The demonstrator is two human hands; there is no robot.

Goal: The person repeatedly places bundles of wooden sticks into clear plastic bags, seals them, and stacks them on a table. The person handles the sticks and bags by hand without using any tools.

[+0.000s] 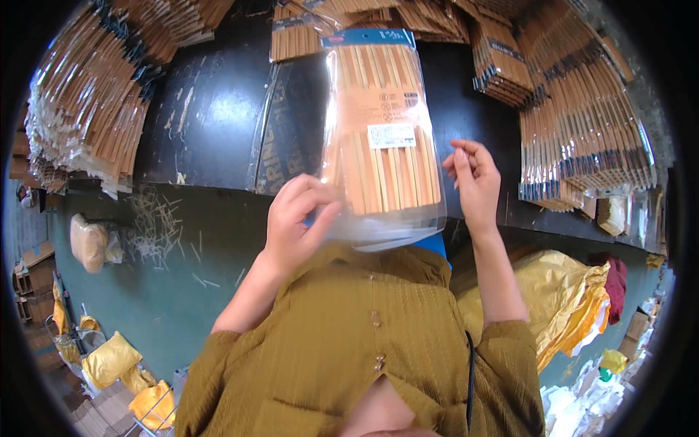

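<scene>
A clear plastic sleeve (pixel 390 185) holding a pack of wooden chopsticks lies before me, its blue header at the far end and its loose clear end towards my body. The pack bears a white printed sticker. At the sleeve's near left edge is my left hand (pixel 303 218), fingers curled; whether it pinches the plastic cannot be told. Just off the right edge, my right hand (pixel 474 175) is raised with bent fingers and nothing seen in it.
Packed bundles stand in rows at the left (pixel 87 104) and right (pixel 584 131) of the dark table (pixel 207 120); more packs (pixel 297 38) lie at the back. On the green floor are thin strips (pixel 155 229), a wrapped bundle (pixel 90 243) and yellow sacks (pixel 540 289).
</scene>
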